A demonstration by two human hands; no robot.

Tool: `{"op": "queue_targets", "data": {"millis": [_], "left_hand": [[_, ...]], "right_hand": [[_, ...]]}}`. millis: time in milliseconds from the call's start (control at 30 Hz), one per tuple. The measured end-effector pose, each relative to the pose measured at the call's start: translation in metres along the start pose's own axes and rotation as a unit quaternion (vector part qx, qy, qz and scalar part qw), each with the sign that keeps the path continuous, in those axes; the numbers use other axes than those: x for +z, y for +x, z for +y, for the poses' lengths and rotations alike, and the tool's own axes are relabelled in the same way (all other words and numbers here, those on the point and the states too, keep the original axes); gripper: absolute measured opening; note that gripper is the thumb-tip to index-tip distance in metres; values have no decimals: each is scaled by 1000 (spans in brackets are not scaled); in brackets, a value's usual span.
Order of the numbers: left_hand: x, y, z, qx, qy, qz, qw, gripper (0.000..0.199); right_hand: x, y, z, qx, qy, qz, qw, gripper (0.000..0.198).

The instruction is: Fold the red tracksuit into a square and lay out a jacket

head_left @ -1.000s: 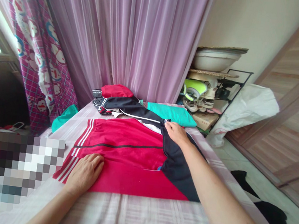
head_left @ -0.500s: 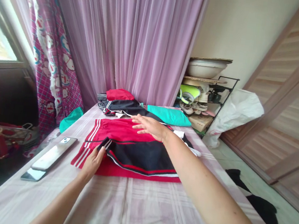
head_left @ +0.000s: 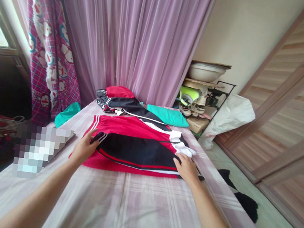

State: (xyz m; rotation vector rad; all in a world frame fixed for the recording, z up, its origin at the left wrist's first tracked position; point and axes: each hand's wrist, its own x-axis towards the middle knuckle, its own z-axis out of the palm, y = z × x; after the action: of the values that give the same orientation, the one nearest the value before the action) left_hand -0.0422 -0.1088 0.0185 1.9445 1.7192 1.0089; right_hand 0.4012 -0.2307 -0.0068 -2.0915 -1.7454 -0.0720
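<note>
Fingers of the left hand (head_left: pixel 84 146) lie spread and flat on the left end of the red-and-black jacket (head_left: pixel 136 151), at the striped cuff of the folded black sleeve (head_left: pixel 139 150); no pinch visible. Right hand (head_left: pixel 188 168) rests palm down on the jacket's right edge, fingers loosely extended, possibly catching the hem, though the view is too small to confirm. Jacket lies flat mid-bed on the pale plaid bedsheet (head_left: pixel 135 204). Behind it: a clothes pile (head_left: pixel 123 101) and a teal folded garment (head_left: pixel 167 116).

Head camera looks forward and down — bed (head_left: pixel 135 208) close below.
</note>
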Motion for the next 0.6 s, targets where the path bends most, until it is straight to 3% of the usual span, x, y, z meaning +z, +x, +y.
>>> {"op": "queue_targets", "data": {"millis": [100, 167, 233, 333, 467, 600], "left_hand": [[-9, -6, 0, 24, 117, 0, 993, 60], [-5, -17, 6, 70, 186, 40, 979, 55], [8, -27, 20, 138, 221, 60, 964, 47], [37, -38, 47, 218, 231, -12, 948, 40], [69, -40, 64, 170, 264, -83, 946, 49], [78, -38, 58, 142, 283, -99, 944, 57]], "right_hand": [[8, -4, -3, 4, -58, 4, 998, 38], [7, 1, -18, 13, -66, 22, 998, 42], [2, 9, -49, -5, -45, 28, 999, 47], [2, 22, -115, -77, 21, -16, 997, 51], [23, 30, -183, -168, 83, -134, 973, 52], [44, 32, -185, -154, 63, -185, 969, 57]]}}
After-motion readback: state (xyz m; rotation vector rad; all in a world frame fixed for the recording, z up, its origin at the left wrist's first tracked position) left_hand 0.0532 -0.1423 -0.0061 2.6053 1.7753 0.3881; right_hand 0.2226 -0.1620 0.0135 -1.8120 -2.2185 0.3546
